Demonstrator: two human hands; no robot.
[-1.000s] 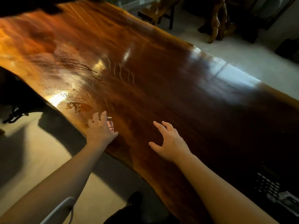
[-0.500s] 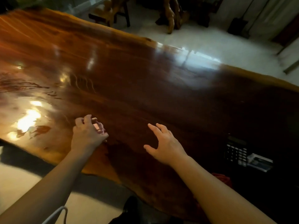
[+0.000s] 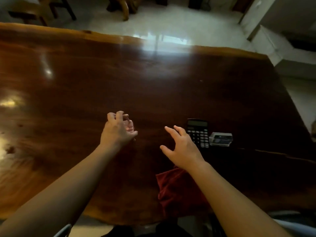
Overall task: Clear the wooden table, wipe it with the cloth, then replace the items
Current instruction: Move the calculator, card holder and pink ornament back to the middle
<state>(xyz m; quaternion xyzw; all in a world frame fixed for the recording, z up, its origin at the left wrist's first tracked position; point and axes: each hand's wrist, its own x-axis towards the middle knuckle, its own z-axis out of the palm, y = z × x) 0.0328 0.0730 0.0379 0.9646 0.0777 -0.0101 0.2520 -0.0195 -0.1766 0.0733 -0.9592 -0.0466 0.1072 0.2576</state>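
A large glossy dark wooden table fills the view. My left hand hovers over its middle, fingers curled around a small clear, pinkish object that is mostly hidden. My right hand is spread with nothing in it, just left of a black calculator. A small clear plastic box lies right of the calculator. A dark red cloth sits crumpled at the near table edge, partly under my right forearm.
Beyond the far table edge is pale tiled floor with wooden chairs and carved wooden legs. A white cabinet stands at the right. Bright reflections lie on the table's left side.
The view has swung right along the table, bringing the calculator, clear box and red cloth into sight. Both hands travelled right with it; the left kept its grip on the small object.
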